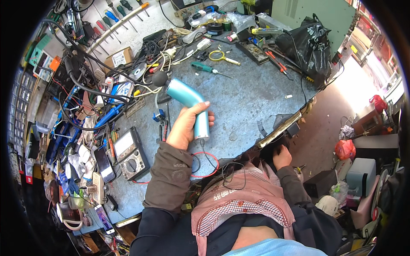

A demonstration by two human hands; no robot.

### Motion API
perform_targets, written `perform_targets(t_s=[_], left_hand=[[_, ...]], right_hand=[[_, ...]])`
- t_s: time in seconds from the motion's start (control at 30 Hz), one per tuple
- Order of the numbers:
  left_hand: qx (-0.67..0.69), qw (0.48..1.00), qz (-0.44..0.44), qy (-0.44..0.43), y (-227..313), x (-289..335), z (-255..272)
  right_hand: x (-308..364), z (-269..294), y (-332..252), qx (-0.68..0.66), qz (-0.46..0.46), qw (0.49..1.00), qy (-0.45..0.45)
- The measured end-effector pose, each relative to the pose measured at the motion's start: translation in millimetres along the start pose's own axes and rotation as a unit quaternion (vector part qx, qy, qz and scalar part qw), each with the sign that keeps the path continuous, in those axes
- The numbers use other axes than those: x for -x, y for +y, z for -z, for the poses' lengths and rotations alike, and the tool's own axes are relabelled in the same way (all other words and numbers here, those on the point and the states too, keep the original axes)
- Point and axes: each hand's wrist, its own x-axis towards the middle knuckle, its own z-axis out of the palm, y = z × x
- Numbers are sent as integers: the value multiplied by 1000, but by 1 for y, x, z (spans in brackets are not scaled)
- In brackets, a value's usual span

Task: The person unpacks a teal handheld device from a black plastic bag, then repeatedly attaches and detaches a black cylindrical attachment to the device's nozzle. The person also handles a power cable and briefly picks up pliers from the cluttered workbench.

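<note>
My left hand (184, 123) is wrapped round the handle of a teal massage gun (188, 94), thumb across its front. The gun is held over the blue bench top (232, 109), its black ball head (159, 78) pointing to the far left. From the handle's bottom end a thin black cable (208, 158) runs toward my apron. My right hand (282, 157) is down at the bench's front edge on the right; its fingers are partly hidden in the dark there, and I cannot make out what they touch. An analog multimeter (130, 155) lies left of my left forearm.
A green-handled screwdriver (203, 66) and a yellow magnifying glass (218, 56) lie toward the back. Tangled cables and tools crowd the left side, with a phone (103, 164) among them. A black plastic bag (305, 47) stands at the back right. Boxes and appliances fill the floor at right.
</note>
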Motion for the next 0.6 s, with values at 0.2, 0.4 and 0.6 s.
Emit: perform_targets(t_s=[0.2, 0.4, 0.6], left_hand=[[11, 1000, 10, 4, 1, 1, 0], [-28, 1000, -11, 3, 2, 4, -5], [-87, 995, -37, -7, 0, 8, -12]], right_hand=[[-1, 0, 2, -8, 3, 1000, -6], [-1, 0, 1, -13, -7, 1000, -9], [-1, 5, -4, -19, -13, 1000, -10]])
